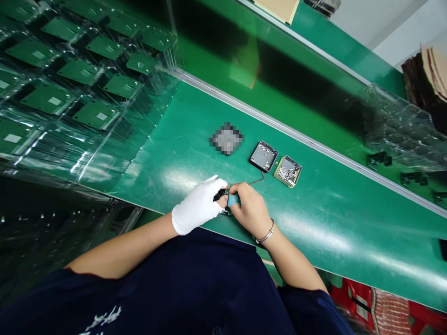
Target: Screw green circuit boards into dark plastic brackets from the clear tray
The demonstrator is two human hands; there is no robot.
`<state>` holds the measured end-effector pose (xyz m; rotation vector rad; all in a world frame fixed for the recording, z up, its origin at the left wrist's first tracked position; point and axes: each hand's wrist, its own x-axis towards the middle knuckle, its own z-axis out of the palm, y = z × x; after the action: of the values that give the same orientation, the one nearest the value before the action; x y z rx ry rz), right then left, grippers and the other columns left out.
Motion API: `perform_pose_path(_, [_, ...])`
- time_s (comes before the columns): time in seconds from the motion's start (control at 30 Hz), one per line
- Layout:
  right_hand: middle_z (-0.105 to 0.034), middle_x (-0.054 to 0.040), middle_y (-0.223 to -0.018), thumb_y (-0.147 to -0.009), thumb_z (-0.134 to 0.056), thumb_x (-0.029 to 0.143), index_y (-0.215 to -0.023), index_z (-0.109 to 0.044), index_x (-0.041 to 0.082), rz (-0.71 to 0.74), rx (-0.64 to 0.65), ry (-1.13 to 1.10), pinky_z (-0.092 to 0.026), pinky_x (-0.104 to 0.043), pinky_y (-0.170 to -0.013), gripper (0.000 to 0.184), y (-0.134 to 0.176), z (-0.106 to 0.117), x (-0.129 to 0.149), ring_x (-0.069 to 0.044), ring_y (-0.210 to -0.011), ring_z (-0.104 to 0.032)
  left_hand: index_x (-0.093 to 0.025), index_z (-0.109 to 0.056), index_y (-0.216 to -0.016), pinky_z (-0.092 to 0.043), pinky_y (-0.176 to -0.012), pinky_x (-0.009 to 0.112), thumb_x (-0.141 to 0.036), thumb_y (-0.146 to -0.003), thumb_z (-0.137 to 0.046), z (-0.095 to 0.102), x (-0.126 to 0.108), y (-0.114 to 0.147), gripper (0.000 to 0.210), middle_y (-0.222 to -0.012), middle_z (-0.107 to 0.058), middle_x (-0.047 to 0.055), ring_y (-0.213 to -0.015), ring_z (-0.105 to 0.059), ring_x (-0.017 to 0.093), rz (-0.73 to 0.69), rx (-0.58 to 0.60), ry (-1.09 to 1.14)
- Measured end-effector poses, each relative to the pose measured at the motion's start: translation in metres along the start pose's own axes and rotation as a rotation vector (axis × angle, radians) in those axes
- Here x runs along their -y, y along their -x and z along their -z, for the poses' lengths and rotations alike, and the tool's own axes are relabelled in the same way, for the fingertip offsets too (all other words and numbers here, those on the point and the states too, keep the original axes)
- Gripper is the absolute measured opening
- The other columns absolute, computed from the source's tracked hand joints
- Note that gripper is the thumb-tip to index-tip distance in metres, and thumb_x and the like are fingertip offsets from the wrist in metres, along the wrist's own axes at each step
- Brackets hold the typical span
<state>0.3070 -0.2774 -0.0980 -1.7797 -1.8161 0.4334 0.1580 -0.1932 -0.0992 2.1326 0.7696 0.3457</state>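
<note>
My left hand (199,204), in a white glove with bare fingertips, is closed on a small black part (219,195) low over the bench's near edge. My right hand (252,207) is bare, with blue tape (232,200) round a finger and a bracelet at the wrist. Its fingers are pinched together on that same part, against the left fingertips. Most of the part is hidden by the hands, so its kind cannot be told. Just beyond my right hand shows a thin, bent, reddish-brown wire or rod (257,180).
Two small square trays, one black-rimmed (264,157) and one yellow-rimmed (288,171), hold loose metal bits. A blurred-out object (226,138) lies left of them. Stacked clear blister trays (101,153) with green boards fill the left. A metal rail (244,109) crosses behind; black parts (379,159) lie right.
</note>
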Motion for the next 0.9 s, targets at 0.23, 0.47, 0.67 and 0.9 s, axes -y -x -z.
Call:
perform_pose_path(0.23, [-0.062,-0.0075,-0.097,-0.067,-0.041,0.003,-0.098,-0.051,0.019,0.054,0.045,0.026,-0.051,-0.033,-0.081,0.036,0.000,0.004,-0.003,-0.021,-0.091,-0.060,-0.017,-0.047,-0.106,-0.051,-0.086,0.044,-0.028,-0.073,-0.059,-0.015,0.012,0.007,0.037,-0.100,-0.060,0.010,-0.097,-0.061,0.027,-0.112,-0.064,-0.047])
perform_pose_path(0.47, [-0.064,-0.0081,-0.096,-0.068,-0.039,0.000,-0.095,-0.052,0.020,0.069,0.084,0.145,-0.052,-0.033,-0.076,0.036,0.002,0.006,0.004,-0.022,-0.089,-0.060,-0.021,-0.049,-0.087,-0.045,-0.101,0.048,-0.024,-0.072,-0.055,-0.014,0.005,0.002,0.017,-0.076,-0.059,0.002,-0.073,-0.062,0.022,-0.228,-0.095,-0.170])
perform_pose_path(0.67, [-0.063,-0.0058,-0.090,-0.066,-0.039,0.001,-0.095,-0.052,0.021,-0.026,0.044,0.123,-0.051,-0.032,-0.075,0.038,0.004,0.002,0.002,-0.021,-0.084,-0.061,-0.020,-0.050,-0.093,-0.048,-0.098,0.050,-0.022,-0.070,-0.055,-0.021,0.004,0.006,0.023,-0.079,-0.061,0.004,-0.082,-0.064,0.026,-0.221,-0.200,-0.235])
perform_pose_path(0.9, [-0.065,-0.0067,-0.102,-0.074,-0.043,0.006,-0.107,-0.052,0.020,0.009,0.055,-0.045,-0.052,-0.033,-0.080,0.038,0.004,0.006,-0.002,-0.020,-0.094,-0.062,-0.019,-0.050,-0.095,-0.054,-0.086,0.047,-0.025,-0.072,-0.055,-0.020,0.006,0.009,0.024,-0.084,-0.061,0.007,-0.085,-0.064,0.027,-0.219,-0.242,-0.247])
